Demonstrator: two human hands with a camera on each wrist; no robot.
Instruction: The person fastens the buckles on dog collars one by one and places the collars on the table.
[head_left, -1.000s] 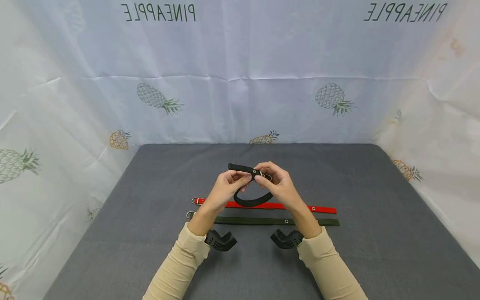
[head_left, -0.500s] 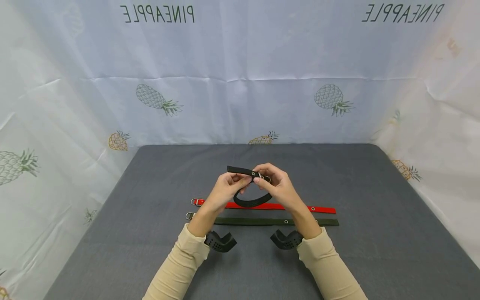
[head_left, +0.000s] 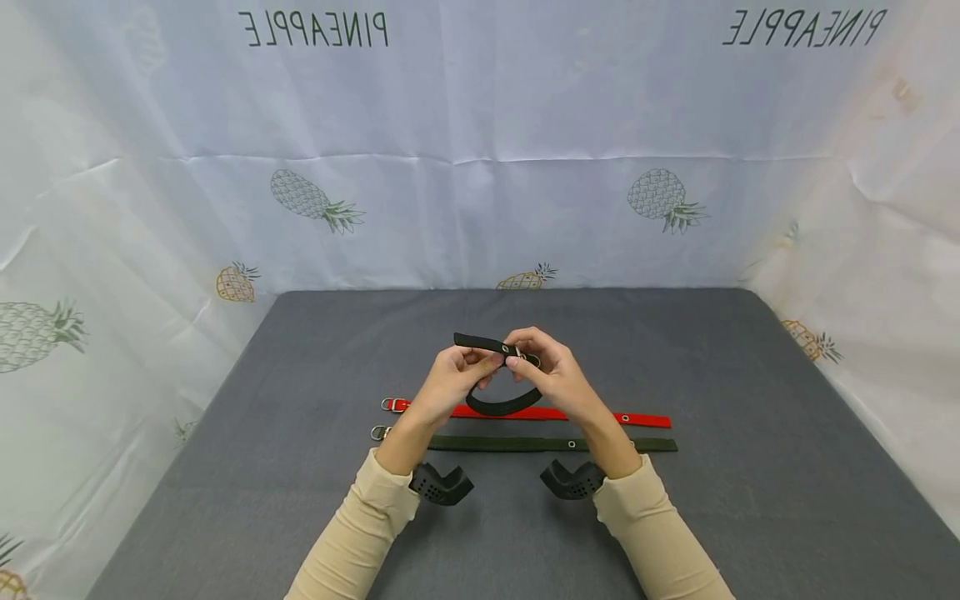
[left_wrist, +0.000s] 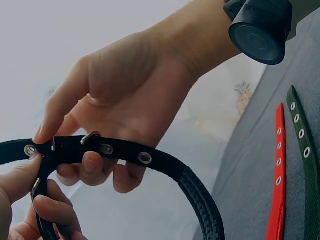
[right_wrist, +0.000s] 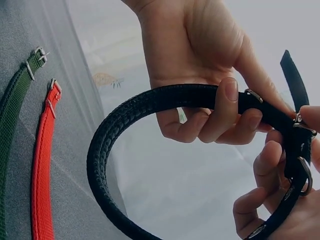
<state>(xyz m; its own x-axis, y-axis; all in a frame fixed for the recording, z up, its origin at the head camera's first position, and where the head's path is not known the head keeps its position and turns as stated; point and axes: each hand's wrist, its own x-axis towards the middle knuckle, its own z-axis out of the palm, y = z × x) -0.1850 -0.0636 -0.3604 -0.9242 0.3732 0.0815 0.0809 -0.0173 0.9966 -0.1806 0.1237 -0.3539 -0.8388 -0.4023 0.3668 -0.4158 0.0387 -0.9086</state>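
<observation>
While both hands (head_left: 450, 379) (head_left: 557, 371) pinch the black strap (head_left: 501, 408), only the left wrist view shows four red-strap eyelets (left_wrist: 278, 162).

We wear a cream left sleeve (head_left: 347, 533) at seven o'clock in the head view and a matching right sleeve (head_left: 663, 542) near five, both close-fitting and finely wrinkled, with broad cuffs. Our left hand (head_left: 452, 377) and right hand (head_left: 557, 371) are bare. At our wrists sit angular black units (head_left: 442, 485) dotted with small marks; in the left wrist view, between one and two o'clock, one shows a round, dark bluish face.
</observation>
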